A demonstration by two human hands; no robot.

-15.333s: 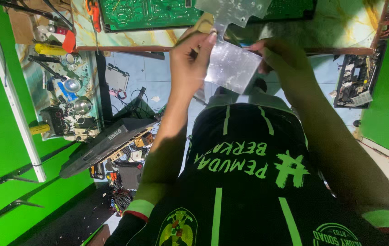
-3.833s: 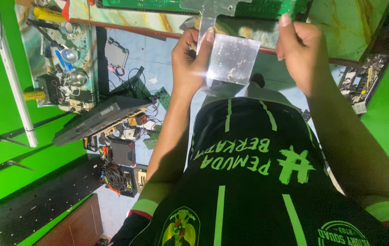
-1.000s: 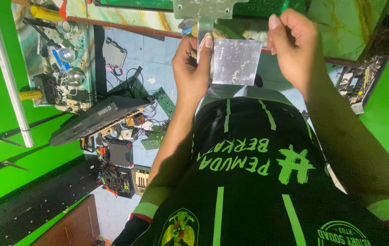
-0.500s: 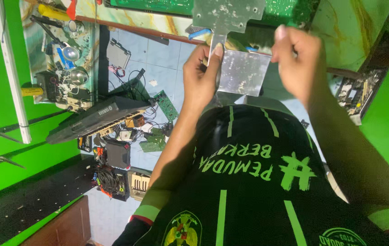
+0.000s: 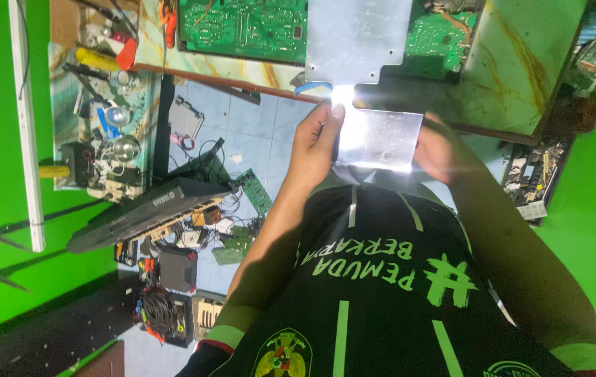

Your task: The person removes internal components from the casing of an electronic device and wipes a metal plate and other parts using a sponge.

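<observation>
**Head view: thin metal sheet pinched by its two side edges**

Head camera looks down the person's chest to a small shiny metal sheet held up between both hands, just below the edge of the marble-patterned workbench. The left hand grips the sheet's left edge, fingers curled behind it and the thumb laid along the front. The right hand closes on the opposite edge, though glare off the metal hides exactly how its fingertips sit.

The sheet looks thin, flat and light (it mirrors the light strongly, so the surface is probably smooth and slick). I judge it stiff enough to keep its shape when held at two edges, yet thin enough to bend or crease if squeezed at the middle. Its cut edges may be sharp, so the side edges, taken with the finger pads rather than slid along, seem the safest place to hold.

On the workbench above lies a larger grey metal plate with notched corners, resting over a green circuit board. To the left, a tray of tools and a dark amplifier chassis sit above scattered parts on the floor.
</observation>
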